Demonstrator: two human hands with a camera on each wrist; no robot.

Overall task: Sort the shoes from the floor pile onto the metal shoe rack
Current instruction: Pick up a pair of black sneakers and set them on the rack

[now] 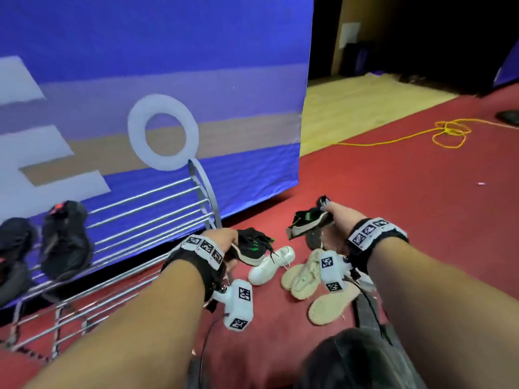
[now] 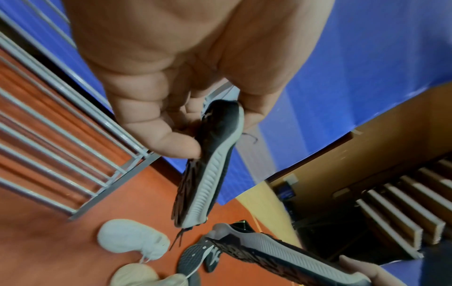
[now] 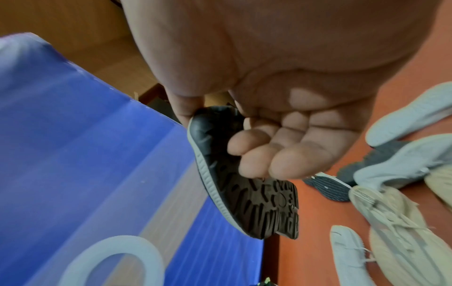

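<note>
Black high-tops (image 1: 66, 242) with red tabs sit on the metal shoe rack (image 1: 151, 217) at the left edge of the head view, two of them side by side on its upper bars, the rack standing against a blue banner (image 1: 168, 51) that fills the upper left of the frame. Just right of the rack's end loop, the left hand (image 1: 222, 240) curls round the heel of a black sneaker with green marks (image 1: 252, 247); the left wrist view shows thumb and fingers (image 2: 171, 143) pinching that heel, the grey ribbed sole edge hanging toe-down above the red carpet (image 1: 407, 192). Below and right of it, low in the centre of the frame, lies the floor pile: a white sneaker (image 1: 269, 266), then a pair of cream knit shoes (image 1: 303, 276), one cream sole (image 1: 331, 304) turned up nearest the camera, and a dark mesh shoe (image 1: 313, 238) partly hidden behind. Above the pile, right of centre, the right hand (image 1: 337, 217) holds the matching black sneaker (image 1: 309, 223) clear of the carpet; the right wrist view shows fingers (image 3: 257, 154) wrapped over its patterned black sole with the thumb on the heel. Farther right, in the upper right of the frame, a yellow cable (image 1: 446, 134) lies coiled on the carpet.
</note>
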